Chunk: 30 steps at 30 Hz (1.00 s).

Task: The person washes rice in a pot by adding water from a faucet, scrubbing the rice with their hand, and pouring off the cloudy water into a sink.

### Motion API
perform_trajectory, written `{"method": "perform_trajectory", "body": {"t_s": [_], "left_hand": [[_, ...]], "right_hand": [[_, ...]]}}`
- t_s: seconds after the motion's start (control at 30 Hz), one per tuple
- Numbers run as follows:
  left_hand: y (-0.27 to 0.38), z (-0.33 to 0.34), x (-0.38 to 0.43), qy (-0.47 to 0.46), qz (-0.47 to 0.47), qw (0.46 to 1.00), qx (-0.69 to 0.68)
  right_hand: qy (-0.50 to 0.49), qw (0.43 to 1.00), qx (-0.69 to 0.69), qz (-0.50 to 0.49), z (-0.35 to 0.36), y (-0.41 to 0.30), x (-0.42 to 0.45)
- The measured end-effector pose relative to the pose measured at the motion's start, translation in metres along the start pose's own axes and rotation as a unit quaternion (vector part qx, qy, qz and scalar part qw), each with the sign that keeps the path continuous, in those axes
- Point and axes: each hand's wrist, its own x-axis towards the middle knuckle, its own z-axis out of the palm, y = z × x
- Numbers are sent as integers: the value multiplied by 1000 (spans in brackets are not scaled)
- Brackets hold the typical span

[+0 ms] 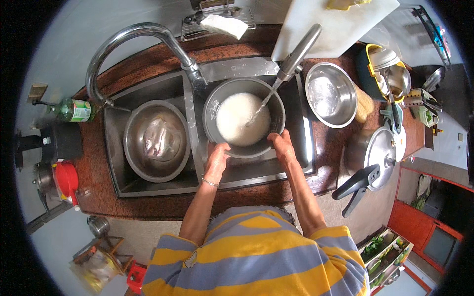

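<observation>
Both hands hold a grey inner cooking pot [243, 83] by its near rim, over the right basin of a steel double sink. My left hand [218, 158] grips the rim at the lower left, and my right hand [283, 145] grips it at the lower right. Cloudy whitish water [237, 118] fills the bottom of the pot; whether grains lie under it cannot be told. A stream runs into it from a metal pull-out spray head [300, 51]. In the left basin stands a round steel bowl [157, 177] with something silvery, perhaps fish, in it.
A curved chrome faucet [144, 27] arches over the left basin. Right of the sink stand an empty steel bowl [327, 96] and a pressure cooker [379, 159] with a black handle. A white cutting board [329, 29] leans behind. A green bottle [76, 110] stands at the left.
</observation>
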Motion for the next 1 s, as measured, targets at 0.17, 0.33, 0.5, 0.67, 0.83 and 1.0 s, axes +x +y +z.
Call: {"method": "perform_trajectory", "body": {"t_s": [0.17, 0.33, 0.5, 0.67, 0.83, 1.0], "left_hand": [[-11, 20, 4, -64, -10, 997, -32], [10, 42, -23, -47, 7, 999, 25], [6, 9, -21, -28, 21, 998, 54], [-1, -12, 17, -63, 1, 997, -43], [-9, 12, 19, -50, -33, 997, -44], [2, 3, 13, -48, -7, 998, -27]], "right_hand": [[-7, 1000, -19, -5, -24, 3, 17], [14, 997, 71, 33, -36, 45, 23], [62, 994, 90, 28, -11, 74, 5], [8, 994, -10, -105, 5, 32, 24], [-5, 999, -5, -49, -20, 17, 31], [48, 995, 50, -70, -1, 36, 1]]}}
